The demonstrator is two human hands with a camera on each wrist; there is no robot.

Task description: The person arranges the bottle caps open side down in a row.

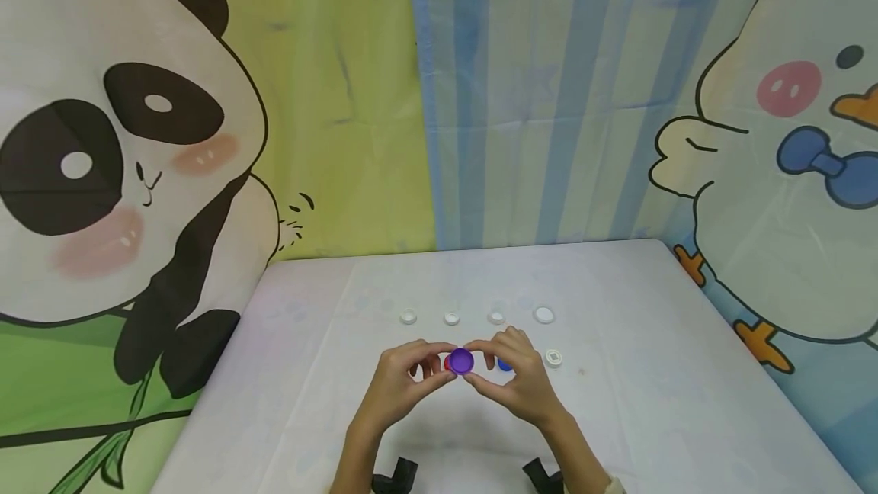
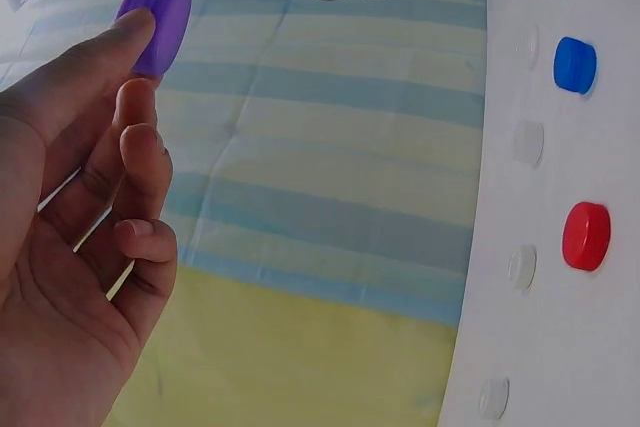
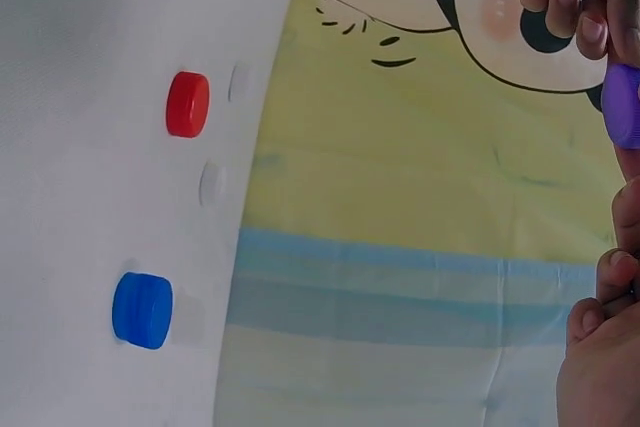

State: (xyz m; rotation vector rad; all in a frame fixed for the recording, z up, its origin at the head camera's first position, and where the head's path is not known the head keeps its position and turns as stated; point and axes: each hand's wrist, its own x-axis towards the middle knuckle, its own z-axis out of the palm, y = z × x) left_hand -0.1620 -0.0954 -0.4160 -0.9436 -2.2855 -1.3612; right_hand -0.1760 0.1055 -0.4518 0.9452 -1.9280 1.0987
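Note:
A purple bottle cap (image 1: 461,361) is held up over the table between both hands. My left hand (image 1: 405,381) pinches its left side with thumb and index finger; the other fingers curl loosely below, as the left wrist view shows. From the opposite side, my right hand (image 1: 517,381) pinches the cap the same way. Below on the table, a red cap (image 2: 586,236) and a blue cap (image 2: 575,65) stand apart from each other. In the head view the red cap is mostly hidden behind the purple one, and the right hand partly covers the blue one.
Several white or clear caps lie in a row beyond the hands, among them a larger white cap (image 1: 544,315). Another white cap (image 1: 553,358) lies right of the blue one. A white cloth covers the table (image 1: 329,402); printed curtains (image 1: 343,97) hang behind it.

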